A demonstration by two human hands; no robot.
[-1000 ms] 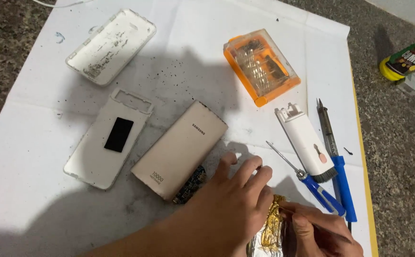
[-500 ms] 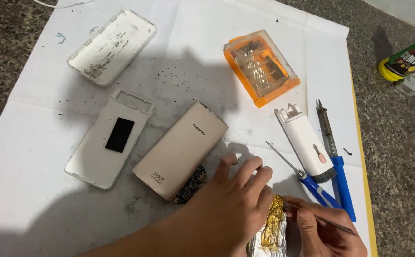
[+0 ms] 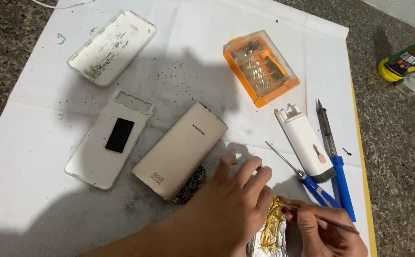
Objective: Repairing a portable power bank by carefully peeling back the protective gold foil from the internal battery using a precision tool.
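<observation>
**A:** Bottom right of the white sheet [image 3: 36, 143]: where does the workpiece sit against the hands?

**B:** Foil-wrapped piece [image 3: 270, 231], silver with gold-coloured patches, lies between the two hands at the lower edge of view. Left hand [image 3: 231, 209] rests palm-down, fingers loosely curled, fingertips touching the foil's upper left side; it presses rather than grasps, nothing enclosed. Right hand [image 3: 324, 233] is pinched around a thin metal probe [image 3: 321, 218], whose tip reaches the foil's upper right edge.

**A:** Nearest items?

**B:** Gold power bank [image 3: 181, 150] just left of the left hand, flat, small dark printing on its face; a dark circuit board [image 3: 190, 184] pokes out beneath its lower end. Blue-handled screwdriver [image 3: 302, 176] just above the right hand. White cleaning brush tool [image 3: 305, 143] beside it, bristles at its lower end. Blue-handled soldering iron [image 3: 333, 152] to the right of that, tip pointing away.

**A:** Packages and labels?

**B:** Orange tool case with clear lid [image 3: 260, 66], rectangular, top centre, tilted. White shell with a black rectangular patch [image 3: 108, 138] left of the power bank. Second white shell [image 3: 111, 46], speckled dark, top left. Green cylindrical container with yellow end [image 3: 405, 59] off the sheet on the stone surface, far right, printed label.
</observation>
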